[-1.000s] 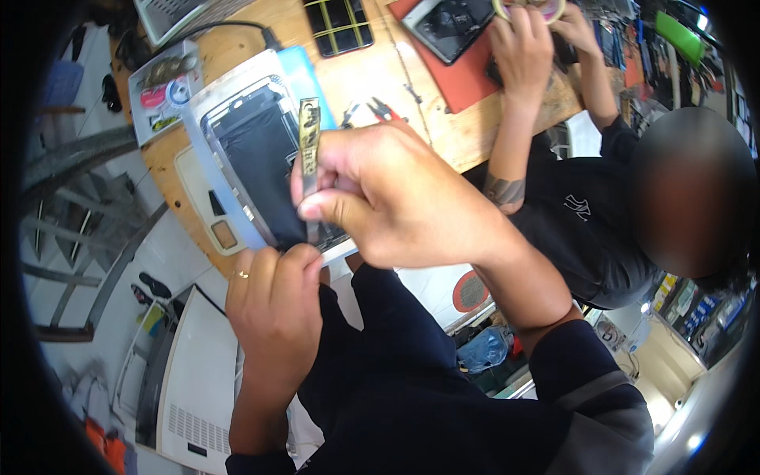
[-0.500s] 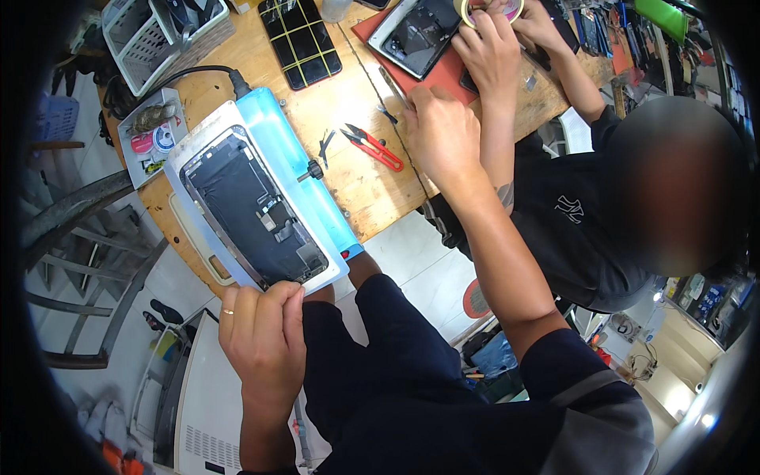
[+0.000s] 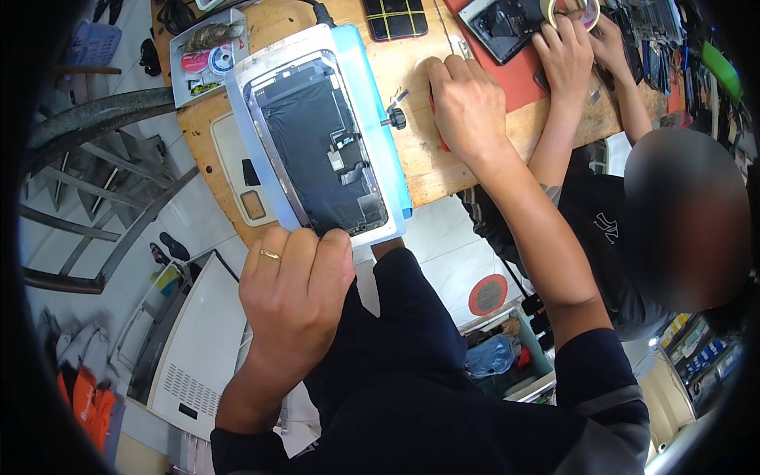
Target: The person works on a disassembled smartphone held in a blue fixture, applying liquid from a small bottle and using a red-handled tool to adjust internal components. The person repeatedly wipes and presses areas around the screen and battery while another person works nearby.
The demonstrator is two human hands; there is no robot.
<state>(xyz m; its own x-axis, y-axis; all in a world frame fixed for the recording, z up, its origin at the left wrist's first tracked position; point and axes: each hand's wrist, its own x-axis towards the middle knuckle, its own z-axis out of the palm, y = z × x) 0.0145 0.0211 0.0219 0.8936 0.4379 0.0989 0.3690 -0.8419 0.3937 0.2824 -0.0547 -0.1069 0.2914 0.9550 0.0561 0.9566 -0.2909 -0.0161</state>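
Observation:
A phone screen assembly (image 3: 309, 150), dark inner side up with a flex cable showing, lies on a white plate with a light-blue body (image 3: 360, 87) and a black knob (image 3: 396, 119). At the screen's near end is my left hand (image 3: 293, 293), ringed, its fingers pinched together. What they grip, if anything, is hidden behind the fingers. To the right, my right hand (image 3: 471, 107) rests closed on the wooden table over the red-handled snips (image 3: 444, 143). Only bits of the red handles show past its fingers.
Beside me a co-worker's hands (image 3: 566, 59) hold a roll of tape (image 3: 590, 14) over an opened device (image 3: 499, 28) on a red mat (image 3: 518, 91). A phone with yellow bands (image 3: 396, 17) lies at the back. At left are a white tray (image 3: 190, 83) of small supplies and a pale panel (image 3: 229, 170).
My right hand has come down over the red snips and closed on them. My left hand stays at the screen's near end. The whole view has shifted, moving the table right and up.

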